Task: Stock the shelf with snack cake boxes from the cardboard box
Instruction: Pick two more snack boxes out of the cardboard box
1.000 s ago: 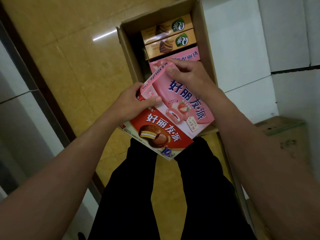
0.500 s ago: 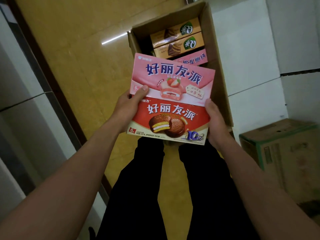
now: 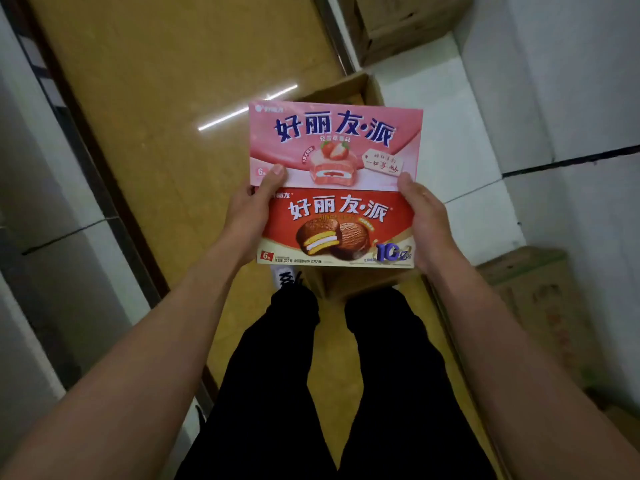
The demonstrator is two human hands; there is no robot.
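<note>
Pink and red are the two snack cake boxes that we hold in the middle of the frame. The pink box (image 3: 335,144), with a strawberry cake printed on it, sits higher in the picture, and the red box (image 3: 337,230), with a chocolate cake printed on it, lies over its lower part, nearer to us. Both boxes show their front face to the camera.

Our left hand (image 3: 251,214) is closed on the left edge of the two boxes; its thumb presses on the lower left corner of the pink box. Our right hand (image 3: 427,223) grips the right edge, with its thumb on the pink box just above the red one. The boxes are in the air, above the floor.

Behind the boxes we see only the corners of the open cardboard box (image 3: 349,86): one part just above the pink box and one part under the red box. What is inside it is hidden by the boxes in our hands.

Yellow-brown glossy floor (image 3: 166,98) fills the upper left of the frame. Our legs in black trousers (image 3: 346,375) are at the bottom centre. Another brown carton (image 3: 540,306) stands at the right, and one more carton (image 3: 408,22) is at the top of the frame. White surfaces (image 3: 571,98) fill the upper right.
</note>
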